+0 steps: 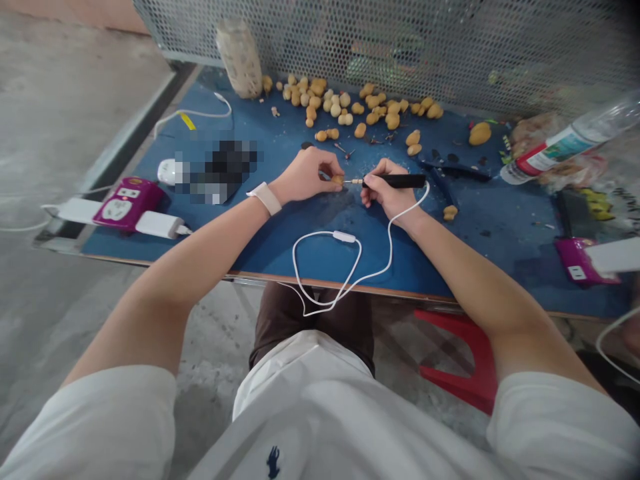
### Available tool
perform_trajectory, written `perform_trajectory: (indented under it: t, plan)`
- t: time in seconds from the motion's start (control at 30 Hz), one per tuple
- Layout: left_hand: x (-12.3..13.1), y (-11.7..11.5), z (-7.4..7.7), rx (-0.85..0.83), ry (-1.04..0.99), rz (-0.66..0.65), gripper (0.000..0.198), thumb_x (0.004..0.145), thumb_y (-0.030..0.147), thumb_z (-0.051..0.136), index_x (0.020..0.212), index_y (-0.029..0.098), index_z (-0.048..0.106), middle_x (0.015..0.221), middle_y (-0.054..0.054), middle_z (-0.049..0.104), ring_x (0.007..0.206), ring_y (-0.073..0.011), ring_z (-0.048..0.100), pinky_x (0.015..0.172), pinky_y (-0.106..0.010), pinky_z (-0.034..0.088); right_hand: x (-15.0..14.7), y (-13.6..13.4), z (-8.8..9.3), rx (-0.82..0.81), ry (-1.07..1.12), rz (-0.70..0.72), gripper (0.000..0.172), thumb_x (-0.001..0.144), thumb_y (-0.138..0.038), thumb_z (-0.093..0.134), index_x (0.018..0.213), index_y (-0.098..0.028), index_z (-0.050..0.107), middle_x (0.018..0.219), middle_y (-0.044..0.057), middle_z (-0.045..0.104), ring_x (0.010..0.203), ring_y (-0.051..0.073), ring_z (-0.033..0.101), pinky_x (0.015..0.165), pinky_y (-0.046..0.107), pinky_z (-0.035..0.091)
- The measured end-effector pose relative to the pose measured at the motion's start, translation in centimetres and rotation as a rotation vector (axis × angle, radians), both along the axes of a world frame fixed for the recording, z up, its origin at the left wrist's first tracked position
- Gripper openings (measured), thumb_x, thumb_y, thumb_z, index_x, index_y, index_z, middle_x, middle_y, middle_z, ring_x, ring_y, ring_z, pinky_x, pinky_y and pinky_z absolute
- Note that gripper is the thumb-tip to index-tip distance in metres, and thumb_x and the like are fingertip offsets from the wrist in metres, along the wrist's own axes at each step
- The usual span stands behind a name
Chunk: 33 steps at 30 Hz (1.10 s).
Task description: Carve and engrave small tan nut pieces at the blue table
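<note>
Flat, diffuse light falls evenly across the blue-topped counter, leaving only a faint soft shadow beneath the left hand and no hard glare. Wide-angle distortion bends the perforated grey metal mesh screen, the top right corner darkens, and a pixelated mosaic block obscures one spot.

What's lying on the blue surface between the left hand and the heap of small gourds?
In the head view, two loose gourds and small metal bits lie between the left hand and the heap of small gourds.
</note>
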<state>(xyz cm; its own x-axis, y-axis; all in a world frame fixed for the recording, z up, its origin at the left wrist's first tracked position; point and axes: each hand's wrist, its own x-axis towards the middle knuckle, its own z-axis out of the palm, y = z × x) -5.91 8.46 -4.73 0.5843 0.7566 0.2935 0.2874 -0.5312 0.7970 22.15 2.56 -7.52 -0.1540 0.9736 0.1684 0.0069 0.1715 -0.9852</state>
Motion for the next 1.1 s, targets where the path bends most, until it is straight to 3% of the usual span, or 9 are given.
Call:
perform_trajectory:
  t: [0.33,0.63,0.9,1.1]
  plan:
    - [0.2,-0.2,0.4,0.006,0.028,0.021,0.027,0.089,0.031,0.104,0.109,0.015,0.098,0.116,-0.012,0.099,0.108,-0.0253,0.09,0.107,-0.04,0.074,-0.2,-0.2,0.3,0.021,-0.006,-0.01,0.085,0.083,-0.092,0.113,0.097,-0.033,0.054,0.072,-0.007,0.072,0.063,0.019,0.076,0.057,0.033,0.069]
    - [0.2,-0.2,0.5,0.012,0.046,0.017,0.018,0.091,0.028,0.105,0.106,0.022,0.098,0.121,-0.012,0.1,0.111,-0.028,0.092,0.113,-0.047,0.077,-0.1,-0.2,0.0,0.046,-0.006,-0.002,0.088,0.08,-0.098,0.112,0.1,-0.033,0.054,0.074,-0.007,0.073,0.063,0.018,0.076,0.059,0.032,0.07]
    - [0.2,-0.2,0.5,0.014,0.042,0.02,0.019,0.09,0.033,0.103,0.104,0.022,0.098,0.117,-0.01,0.099,0.111,-0.0289,0.092,0.113,-0.047,0.076,-0.4,-0.7,0.8,-0.009,-0.014,-0.018,0.074,0.093,-0.075,0.114,0.1,-0.032,0.054,0.075,-0.006,0.073,0.064,0.018,0.076,0.06,0.031,0.069]
    - [0.2,-0.4,0.7,0.018,0.095,0.032,0.018,0.093,0.03,0.102,0.109,0.021,0.098,0.121,-0.011,0.098,0.115,-0.0301,0.093,0.115,-0.046,0.075,-0.5,-0.8,1.0,0.008,-0.029,-0.027,0.081,0.086,-0.083,0.116,0.099,-0.033,0.053,0.073,-0.007,0.073,0.063,0.018,0.076,0.058,0.031,0.069]
